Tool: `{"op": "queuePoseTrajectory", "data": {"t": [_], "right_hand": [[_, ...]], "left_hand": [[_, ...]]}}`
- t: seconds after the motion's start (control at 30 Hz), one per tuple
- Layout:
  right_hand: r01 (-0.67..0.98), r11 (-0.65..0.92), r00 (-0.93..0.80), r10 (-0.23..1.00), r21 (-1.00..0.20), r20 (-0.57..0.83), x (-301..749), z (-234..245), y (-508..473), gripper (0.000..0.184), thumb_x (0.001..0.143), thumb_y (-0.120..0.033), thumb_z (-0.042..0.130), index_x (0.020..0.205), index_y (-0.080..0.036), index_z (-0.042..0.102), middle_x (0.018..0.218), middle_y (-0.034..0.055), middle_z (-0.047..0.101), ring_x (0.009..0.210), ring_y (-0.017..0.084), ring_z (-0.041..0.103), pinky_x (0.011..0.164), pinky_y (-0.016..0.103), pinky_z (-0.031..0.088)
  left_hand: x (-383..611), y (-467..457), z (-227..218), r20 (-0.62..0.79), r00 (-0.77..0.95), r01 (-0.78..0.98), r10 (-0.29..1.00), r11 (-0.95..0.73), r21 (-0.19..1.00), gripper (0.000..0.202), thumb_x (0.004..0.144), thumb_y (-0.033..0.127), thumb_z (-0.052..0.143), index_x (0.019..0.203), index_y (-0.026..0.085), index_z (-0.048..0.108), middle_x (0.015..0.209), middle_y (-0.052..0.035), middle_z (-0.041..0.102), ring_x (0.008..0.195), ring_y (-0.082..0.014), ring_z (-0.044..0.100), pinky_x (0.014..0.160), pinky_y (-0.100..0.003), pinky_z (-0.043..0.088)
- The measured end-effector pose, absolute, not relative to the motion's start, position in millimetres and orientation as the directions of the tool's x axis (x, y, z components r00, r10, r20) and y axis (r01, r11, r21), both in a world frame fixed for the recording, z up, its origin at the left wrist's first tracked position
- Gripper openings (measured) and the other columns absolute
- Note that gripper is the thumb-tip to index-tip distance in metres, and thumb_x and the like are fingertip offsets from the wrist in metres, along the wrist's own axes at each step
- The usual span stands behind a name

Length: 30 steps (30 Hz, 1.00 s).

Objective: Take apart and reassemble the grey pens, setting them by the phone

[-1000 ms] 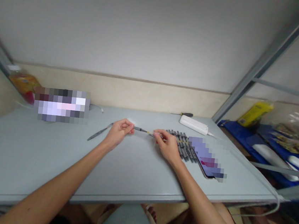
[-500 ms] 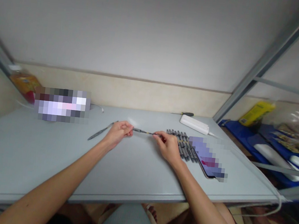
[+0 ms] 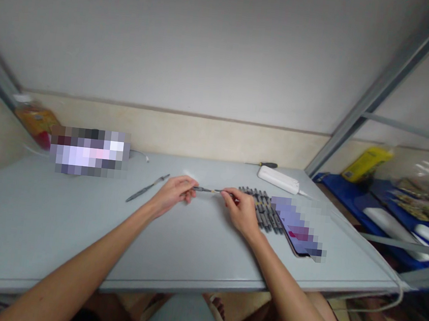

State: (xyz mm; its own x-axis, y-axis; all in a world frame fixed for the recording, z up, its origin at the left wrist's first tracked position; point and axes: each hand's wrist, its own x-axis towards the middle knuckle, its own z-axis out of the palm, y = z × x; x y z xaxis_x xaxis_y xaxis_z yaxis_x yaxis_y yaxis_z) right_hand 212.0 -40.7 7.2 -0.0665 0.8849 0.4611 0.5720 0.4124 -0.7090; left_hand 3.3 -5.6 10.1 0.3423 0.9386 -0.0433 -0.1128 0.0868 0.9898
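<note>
A thin dark grey pen (image 3: 207,190) with a pale band near its middle spans the gap between my hands, held level above the table. My left hand (image 3: 178,191) pinches its left end between thumb and fingers. On the other end, the fingertips of my right hand (image 3: 240,208) are closed, hiding that tip. A second grey pen (image 3: 140,193) lies slanted on the table just left of my left hand. Beside my right hand sits a row of several similar grey pens (image 3: 268,217), partly covered by the hand.
A phone (image 3: 299,230) with a blurred screen lies right of the row. Behind it are a white power strip (image 3: 279,180) and a screwdriver (image 3: 269,165). A blurred-out screen (image 3: 88,152) and an orange bottle (image 3: 37,116) stand at left. A metal post (image 3: 340,135) rises at right.
My left hand has shifted slightly right along the pen, covering more of its left end. My right hand stays nearly in place.
</note>
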Motion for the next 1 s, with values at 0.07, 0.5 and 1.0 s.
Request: {"op": "queuePoseTrajectory", "data": {"t": [0.07, 0.5, 1.0], "right_hand": [[0.570, 0.419, -0.082, 0.885, -0.706, 0.459, 211, 7, -41, 0.027, 0.084, -0.034, 0.049, 0.081, -0.015, 0.068, 0.055, 0.0014, 0.059, 0.050, 0.013, 0.052, 0.051, 0.022, 0.037], [0.592, 0.397, -0.092, 0.898, -0.701, 0.431, 212, 8, -42, 0.031, 0.083, -0.037, 0.049, 0.073, -0.015, 0.068, 0.052, -0.0002, 0.055, 0.048, 0.012, 0.044, 0.049, 0.023, 0.031], [-0.111, 0.277, 0.157, 0.953, -0.954, 0.259, 202, 13, -31, 0.027, 0.070, -0.043, 0.063, 0.073, -0.017, 0.060, 0.065, -0.0001, 0.056, 0.058, 0.012, 0.050, 0.050, 0.022, 0.039]], "left_hand": [[3, -5, 7, -0.019, 0.361, -0.077, 0.932, 0.050, 0.996, 0.031, 0.069, 0.040, 0.067, 0.080, 0.012, 0.060, 0.058, 0.0003, 0.058, 0.048, -0.0077, 0.049, 0.050, -0.022, 0.037], [11, -7, -3, 0.183, 0.242, 0.112, 0.953, -0.215, 0.970, 0.026, 0.074, 0.038, 0.060, 0.063, 0.016, 0.053, 0.054, 0.0009, 0.055, 0.051, -0.0095, 0.049, 0.054, -0.023, 0.037], [23, -16, 3, 0.051, 0.411, -0.060, 0.910, -0.029, 0.998, 0.028, 0.073, 0.039, 0.064, 0.082, 0.014, 0.055, 0.071, -0.0041, 0.065, 0.060, -0.0112, 0.056, 0.063, -0.027, 0.043]]}}
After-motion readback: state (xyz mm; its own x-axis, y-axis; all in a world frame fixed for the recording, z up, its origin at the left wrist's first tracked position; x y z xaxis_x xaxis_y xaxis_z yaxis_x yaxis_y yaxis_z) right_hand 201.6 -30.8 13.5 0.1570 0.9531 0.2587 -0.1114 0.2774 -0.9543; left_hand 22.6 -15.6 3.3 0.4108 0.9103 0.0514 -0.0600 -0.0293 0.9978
